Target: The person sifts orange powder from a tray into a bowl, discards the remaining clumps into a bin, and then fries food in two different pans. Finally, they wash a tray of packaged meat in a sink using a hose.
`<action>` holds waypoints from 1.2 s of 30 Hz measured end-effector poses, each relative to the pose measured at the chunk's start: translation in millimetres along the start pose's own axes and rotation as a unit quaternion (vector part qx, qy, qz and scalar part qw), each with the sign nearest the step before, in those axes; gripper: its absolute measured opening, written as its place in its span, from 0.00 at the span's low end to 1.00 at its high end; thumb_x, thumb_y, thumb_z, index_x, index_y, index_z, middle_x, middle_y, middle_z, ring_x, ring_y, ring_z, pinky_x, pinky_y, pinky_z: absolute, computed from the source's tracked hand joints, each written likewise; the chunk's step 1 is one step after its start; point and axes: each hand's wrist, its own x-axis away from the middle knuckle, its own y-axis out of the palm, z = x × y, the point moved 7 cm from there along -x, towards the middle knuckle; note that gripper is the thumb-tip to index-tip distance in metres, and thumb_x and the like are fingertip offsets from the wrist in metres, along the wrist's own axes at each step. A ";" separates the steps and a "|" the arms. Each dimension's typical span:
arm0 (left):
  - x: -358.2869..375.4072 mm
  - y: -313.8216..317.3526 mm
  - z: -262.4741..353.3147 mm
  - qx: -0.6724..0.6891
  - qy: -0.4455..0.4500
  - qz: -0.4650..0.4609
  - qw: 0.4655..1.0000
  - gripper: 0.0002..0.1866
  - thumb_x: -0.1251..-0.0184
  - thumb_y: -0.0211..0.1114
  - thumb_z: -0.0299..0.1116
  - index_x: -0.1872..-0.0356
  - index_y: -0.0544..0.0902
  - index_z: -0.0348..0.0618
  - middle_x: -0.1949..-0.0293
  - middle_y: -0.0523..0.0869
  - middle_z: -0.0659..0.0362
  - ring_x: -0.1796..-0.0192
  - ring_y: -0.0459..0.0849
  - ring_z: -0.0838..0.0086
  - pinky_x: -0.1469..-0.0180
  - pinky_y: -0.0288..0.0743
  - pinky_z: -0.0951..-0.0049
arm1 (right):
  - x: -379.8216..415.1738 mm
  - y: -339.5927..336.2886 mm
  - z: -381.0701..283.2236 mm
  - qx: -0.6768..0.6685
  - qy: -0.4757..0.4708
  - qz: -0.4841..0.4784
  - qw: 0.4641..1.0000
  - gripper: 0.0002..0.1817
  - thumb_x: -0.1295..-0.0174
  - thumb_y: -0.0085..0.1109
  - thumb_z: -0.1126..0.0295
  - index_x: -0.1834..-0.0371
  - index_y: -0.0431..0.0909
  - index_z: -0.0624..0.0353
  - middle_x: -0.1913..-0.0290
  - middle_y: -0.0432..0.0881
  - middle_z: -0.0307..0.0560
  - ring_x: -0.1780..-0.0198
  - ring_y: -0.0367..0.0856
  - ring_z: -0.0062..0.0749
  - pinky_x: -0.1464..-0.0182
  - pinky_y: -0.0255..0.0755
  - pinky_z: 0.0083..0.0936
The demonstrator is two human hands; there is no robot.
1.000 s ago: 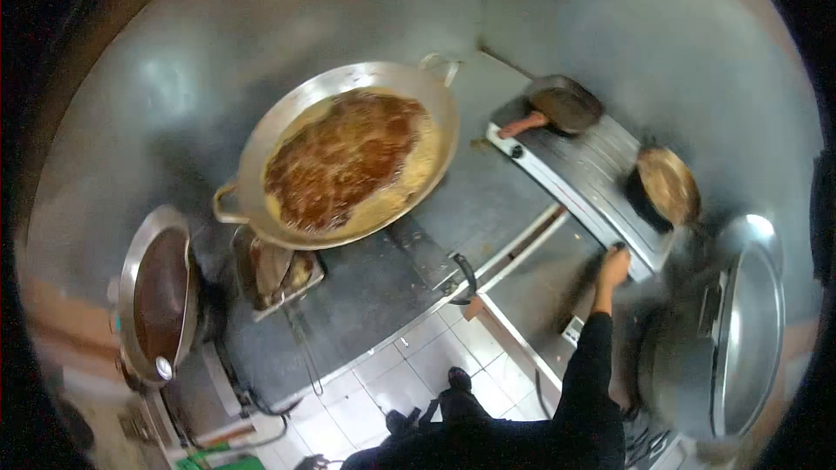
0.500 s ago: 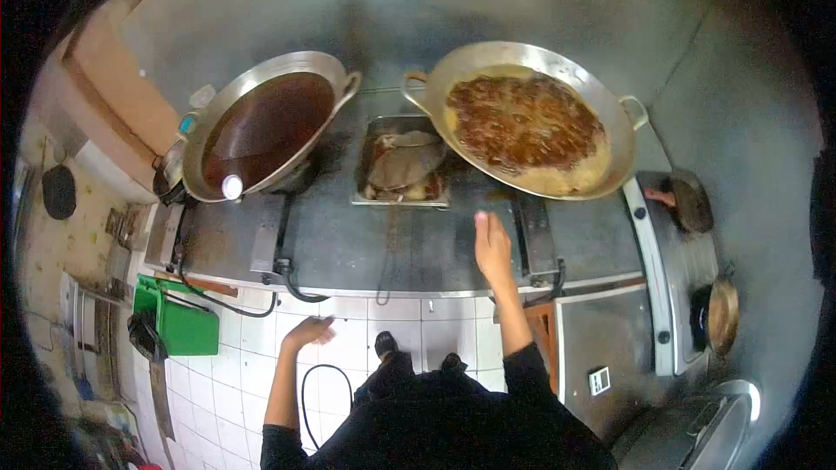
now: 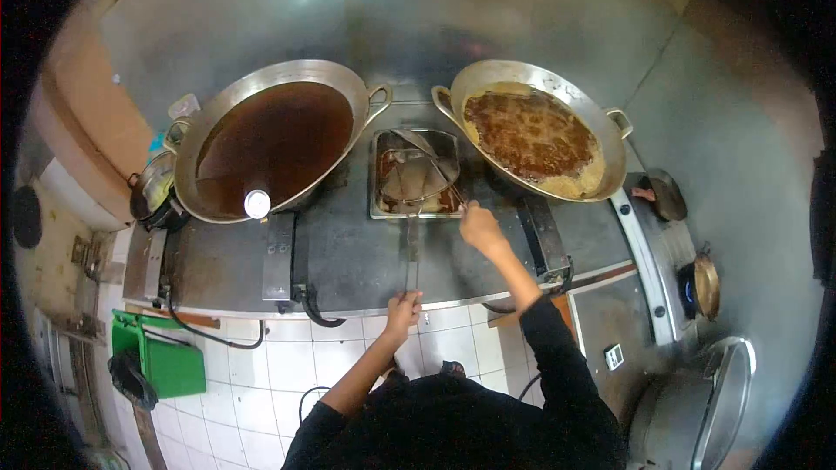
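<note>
A steel tray [image 3: 376, 209] sits between two big pans, with brown liquid and residue inside. A wire-mesh skimmer [image 3: 413, 252] rests in it, its long flat handle reaching over the counter's front. My left hand [image 3: 403, 313] is closed around the near end of that handle. Over the tray slants a metal spatula [image 3: 414, 141] with a flat, oval-looking head. My right hand [image 3: 484, 231] is closed on its thin handle, at the tray's front right corner. Close by on the right is the pan [image 3: 616, 165] of bubbling, foamy brown oil.
At the left stands the other wide pan [image 3: 235, 87], full of dark still liquid, with a round white-faced thermometer [image 3: 257, 204] at its rim. Burner control boxes [image 3: 279, 261] line the counter front. A stove [image 3: 649, 252], small timer [image 3: 614, 357] and green bin [image 3: 170, 361] stand around.
Both hands were empty and apart; my left has come up onto the skimmer handle, my right onto the spatula handle. The spatula head has lifted and tilted. The view has shifted.
</note>
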 end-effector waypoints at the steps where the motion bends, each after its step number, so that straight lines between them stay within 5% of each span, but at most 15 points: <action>1: -0.8 -8.7 0.5 -0.013 -0.010 -0.009 1.000 0.10 0.37 0.54 0.37 0.61 0.75 0.42 0.83 0.68 0.65 0.86 0.61 0.84 0.86 0.49 0.82 | 17.1 -20.1 -7.1 -0.018 -0.007 -0.021 1.000 0.21 0.35 0.43 0.58 0.58 0.72 0.69 0.58 0.78 0.66 0.56 0.78 0.58 0.57 0.72 0.42; 4: 11.8 -20.0 17.2 -0.031 -0.016 -0.024 0.999 0.10 0.37 0.53 0.37 0.61 0.74 0.42 0.83 0.70 0.65 0.86 0.62 0.83 0.87 0.51 0.82 | 55.0 -61.9 -4.8 -0.130 -0.008 -0.062 0.990 0.29 0.36 0.45 0.50 0.51 0.70 0.71 0.67 0.79 0.63 0.63 0.82 0.48 0.64 0.74 0.37; 6: 19.9 -21.6 27.6 -0.066 -0.003 -0.049 0.997 0.09 0.36 0.53 0.37 0.62 0.74 0.44 0.82 0.72 0.63 0.86 0.64 0.82 0.85 0.54 0.82 | 90.9 -99.1 -11.2 -0.208 0.131 -0.134 0.960 0.30 0.38 0.45 0.43 0.62 0.72 0.65 0.74 0.76 0.44 0.72 0.74 0.25 0.75 0.68 0.21; 8: 22.5 -27.7 27.1 -0.068 -0.015 -0.062 0.996 0.09 0.36 0.54 0.38 0.62 0.74 0.44 0.81 0.73 0.63 0.85 0.66 0.81 0.84 0.56 0.82 | 119.7 -146.3 -19.8 -0.195 0.183 -0.044 0.963 0.30 0.39 0.45 0.39 0.65 0.71 0.62 0.79 0.69 0.35 0.80 0.68 0.20 0.81 0.61 0.16; 10: 15.6 -38.9 21.5 -0.096 -0.015 -0.066 0.993 0.09 0.36 0.56 0.39 0.63 0.74 0.45 0.81 0.74 0.63 0.84 0.67 0.81 0.83 0.57 0.82 | 131.1 -176.7 -12.2 -0.289 0.181 -0.099 0.935 0.32 0.41 0.45 0.37 0.67 0.70 0.62 0.81 0.66 0.33 0.83 0.63 0.19 0.83 0.59 0.16; 12: 13.8 -43.2 17.4 -0.114 -0.020 -0.065 0.991 0.09 0.37 0.57 0.39 0.63 0.73 0.46 0.80 0.74 0.63 0.83 0.68 0.82 0.83 0.59 0.82 | 137.9 -224.1 -16.3 -0.199 0.163 0.027 0.966 0.33 0.39 0.41 0.37 0.81 0.66 0.60 0.84 0.66 0.36 0.84 0.64 0.23 0.83 0.59 0.24; 16: 11.7 -46.5 16.3 -0.140 -0.010 -0.071 0.988 0.09 0.37 0.58 0.39 0.64 0.74 0.46 0.79 0.75 0.63 0.83 0.69 0.83 0.81 0.62 0.83 | 100.1 -280.1 16.1 0.177 0.124 0.073 0.974 0.34 0.35 0.38 0.42 0.80 0.71 0.66 0.85 0.68 0.48 0.83 0.67 0.29 0.79 0.62 0.32; 17: 10.4 -46.2 15.7 -0.144 0.001 -0.074 0.987 0.09 0.37 0.58 0.39 0.65 0.74 0.46 0.79 0.75 0.64 0.83 0.69 0.83 0.81 0.62 0.83 | 99.9 -282.6 -21.7 0.192 0.189 -0.023 0.963 0.31 0.34 0.39 0.47 0.78 0.75 0.67 0.82 0.74 0.57 0.78 0.75 0.39 0.73 0.68 0.36; 20: 12.8 -43.2 21.5 -0.154 0.002 -0.086 0.984 0.11 0.36 0.56 0.38 0.63 0.75 0.40 0.77 0.76 0.62 0.78 0.72 0.83 0.80 0.63 0.83 | 44.7 -247.4 -3.7 0.368 -0.012 -0.096 0.925 0.23 0.35 0.43 0.59 0.77 0.78 0.68 0.74 0.79 0.61 0.70 0.81 0.46 0.69 0.72 0.38; 22: 9.0 -42.4 18.9 -0.162 0.008 -0.089 0.983 0.10 0.37 0.57 0.38 0.63 0.76 0.41 0.76 0.76 0.63 0.77 0.72 0.83 0.78 0.65 0.82 | 41.9 -230.9 -50.9 0.436 0.102 -0.194 0.873 0.18 0.38 0.41 0.63 0.61 0.78 0.65 0.64 0.81 0.58 0.59 0.80 0.46 0.60 0.74 0.38; 25: 2.1 -43.5 14.2 -0.194 0.036 -0.089 0.976 0.14 0.38 0.59 0.42 0.60 0.77 0.41 0.76 0.77 0.63 0.76 0.73 0.81 0.76 0.66 0.81 | -14.7 -189.8 -0.4 0.540 -0.038 -0.206 0.815 0.14 0.44 0.46 0.68 0.61 0.79 0.61 0.62 0.82 0.54 0.60 0.81 0.46 0.62 0.74 0.38; 29: -6.8 -37.6 12.1 -0.208 0.027 -0.118 0.971 0.15 0.38 0.59 0.42 0.61 0.77 0.41 0.75 0.77 0.63 0.75 0.74 0.80 0.75 0.66 0.80 | -63.7 -192.2 41.0 0.514 0.030 -0.205 0.833 0.14 0.55 0.52 0.70 0.67 0.83 0.59 0.60 0.82 0.54 0.58 0.81 0.47 0.59 0.75 0.39; 32: -10.2 -28.4 17.9 -0.239 0.012 -0.116 0.964 0.12 0.37 0.59 0.37 0.63 0.77 0.38 0.72 0.78 0.60 0.71 0.76 0.79 0.72 0.70 0.80 | -89.5 -186.4 71.5 0.520 -0.008 -0.212 0.828 0.13 0.53 0.53 0.67 0.67 0.83 0.59 0.59 0.82 0.55 0.58 0.81 0.47 0.59 0.75 0.39; 36: -21.3 -21.6 11.0 -0.260 -0.003 -0.134 0.956 0.14 0.38 0.60 0.38 0.60 0.77 0.37 0.70 0.79 0.59 0.68 0.76 0.77 0.69 0.72 0.78 | -105.3 -192.5 96.1 0.480 -0.002 -0.089 0.873 0.14 0.51 0.54 0.63 0.65 0.83 0.57 0.57 0.81 0.57 0.57 0.81 0.46 0.58 0.76 0.37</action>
